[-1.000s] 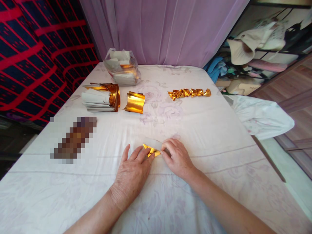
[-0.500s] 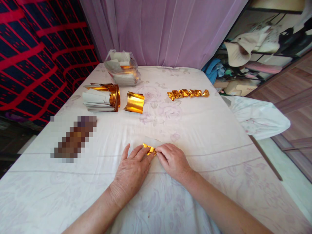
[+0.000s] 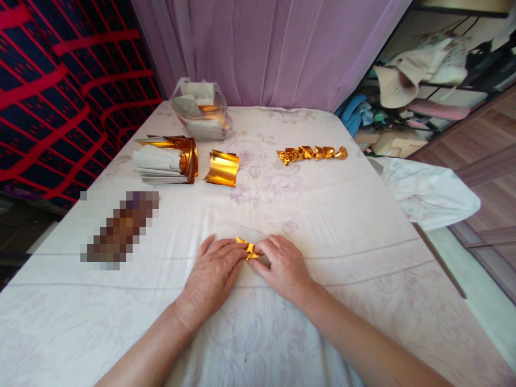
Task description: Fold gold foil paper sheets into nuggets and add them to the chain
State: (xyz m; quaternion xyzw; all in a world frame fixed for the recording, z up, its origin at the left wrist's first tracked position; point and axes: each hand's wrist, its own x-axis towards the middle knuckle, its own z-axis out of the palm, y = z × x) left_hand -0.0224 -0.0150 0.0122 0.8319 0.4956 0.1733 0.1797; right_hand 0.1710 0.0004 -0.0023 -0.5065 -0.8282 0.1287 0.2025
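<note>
We're mid-fold: left hand (image 3: 212,277) and right hand (image 3: 282,266) both pinch gold foil piece (image 3: 247,248); next crease needs firm pressing toward 12 o'clock.

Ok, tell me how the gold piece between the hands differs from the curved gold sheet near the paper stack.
The gold piece is small and creased, pinched between the left hand and right hand; the curved gold sheet is larger, smooth, and lies untouched. The piece is close to the person, the sheet farther back, beside the paper stack. Both are shiny gold foil.
</note>
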